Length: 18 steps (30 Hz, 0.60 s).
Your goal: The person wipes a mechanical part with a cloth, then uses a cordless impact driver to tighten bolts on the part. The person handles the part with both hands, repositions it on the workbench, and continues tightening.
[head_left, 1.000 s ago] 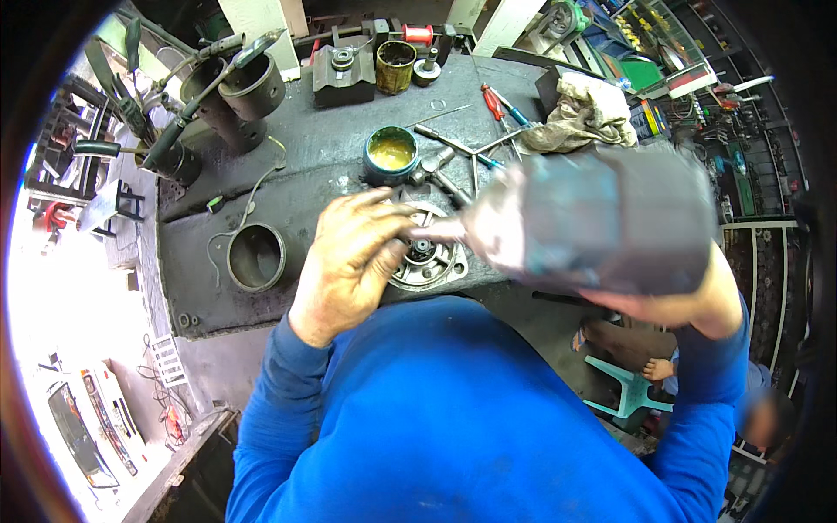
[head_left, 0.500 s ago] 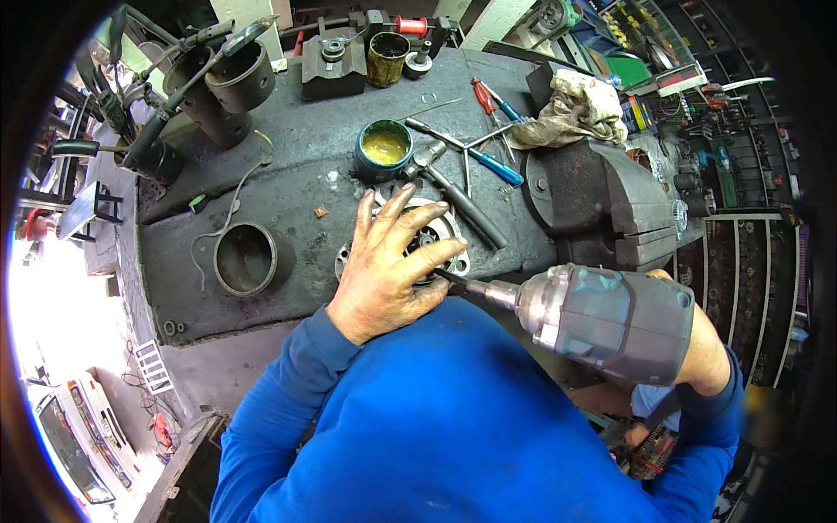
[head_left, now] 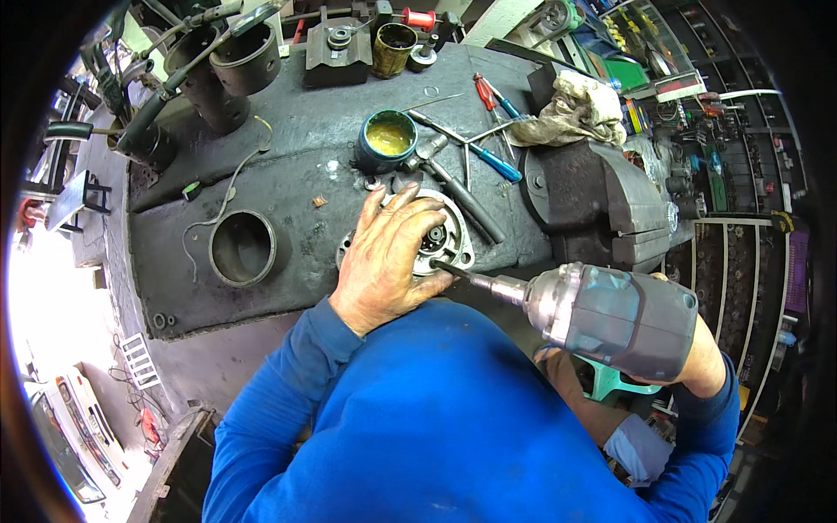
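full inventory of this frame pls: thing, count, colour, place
round metal housing: 1, silver, bench front centre, under left hand
power driver: 1, grey, right of housing, bit tip at its rim
grease tin: 1, teal with yellow contents, behind housing
hammer: 1, dark handle, between tin and vise
screwdrivers: at least 2, blue and red handles, bench right of tin
rag: 1, beige, on top of vise
vise: 1, dark grey, bench right
metal sleeves: 3 seen, dark, bench left and rear left
workbench: 1, dark grey
left hand: flat on housing
right hand: grip on driver handle
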Each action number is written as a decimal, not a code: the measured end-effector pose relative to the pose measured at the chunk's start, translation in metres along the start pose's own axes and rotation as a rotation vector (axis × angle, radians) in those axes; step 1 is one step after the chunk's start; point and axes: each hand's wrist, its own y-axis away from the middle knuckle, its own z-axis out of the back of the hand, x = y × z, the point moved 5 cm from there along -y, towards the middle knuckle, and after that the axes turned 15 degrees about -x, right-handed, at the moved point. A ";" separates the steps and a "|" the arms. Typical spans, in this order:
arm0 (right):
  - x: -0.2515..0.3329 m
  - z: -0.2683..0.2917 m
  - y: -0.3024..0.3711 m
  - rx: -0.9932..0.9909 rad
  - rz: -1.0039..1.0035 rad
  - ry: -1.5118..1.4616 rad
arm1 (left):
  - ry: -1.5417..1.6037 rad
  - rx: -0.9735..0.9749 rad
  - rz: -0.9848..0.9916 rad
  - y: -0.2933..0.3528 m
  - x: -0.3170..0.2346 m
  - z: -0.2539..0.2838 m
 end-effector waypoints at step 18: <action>0.021 0.031 -0.076 0.124 -0.066 -0.101 | -0.392 0.011 0.037 0.001 -0.005 0.000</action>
